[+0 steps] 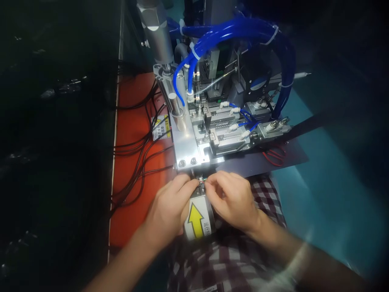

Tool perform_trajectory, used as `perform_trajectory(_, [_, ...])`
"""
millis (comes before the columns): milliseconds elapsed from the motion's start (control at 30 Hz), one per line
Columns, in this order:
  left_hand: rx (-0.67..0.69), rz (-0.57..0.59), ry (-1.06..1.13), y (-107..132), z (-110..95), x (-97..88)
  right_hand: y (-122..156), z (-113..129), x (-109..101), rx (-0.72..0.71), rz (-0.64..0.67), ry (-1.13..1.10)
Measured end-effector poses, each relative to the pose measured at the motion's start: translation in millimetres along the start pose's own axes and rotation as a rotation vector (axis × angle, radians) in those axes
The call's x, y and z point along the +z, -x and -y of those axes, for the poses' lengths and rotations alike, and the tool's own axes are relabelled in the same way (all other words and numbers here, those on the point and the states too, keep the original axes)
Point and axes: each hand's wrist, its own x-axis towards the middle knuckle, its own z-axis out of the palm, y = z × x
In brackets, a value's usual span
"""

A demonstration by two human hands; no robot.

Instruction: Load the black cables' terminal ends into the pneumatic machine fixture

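Note:
Both hands meet at the front end of a metal machine (185,148). My left hand (172,202) has its thumb and forefinger pinched at a tiny part with thin coloured wires (201,180). From the other side my right hand (231,198) pinches at the same spot, fingers curled. The part is too small to name, and the fingertips partly cover what each one grips. Just below lies a dark metal block (198,191), and under it a white label with a yellow arrow (195,221).
Blue air hoses (243,30) arch over the machine's pneumatic cylinders (231,138). Black cables (142,162) cross the orange surface (130,129) on the left, near a warning sticker (161,127). Checkered cloth (243,253) lies below my hands. A red wire loop (275,156) sits at right.

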Motion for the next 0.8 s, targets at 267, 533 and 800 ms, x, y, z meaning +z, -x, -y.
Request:
perform_trajectory(267, [0.013, -0.011, -0.005, -2, -1, -1.3, -2, -2, 1, 0.024, 0.04, -0.093])
perform_trajectory(533, [0.001, 0.006, -0.023, 0, 0, -0.9, -10, -4, 2, 0.713, 0.244, -0.696])
perform_trajectory(800, [0.021, -0.016, -0.038, -1, -1, 0.0, -13, -4, 5, 0.698, 0.169, -0.693])
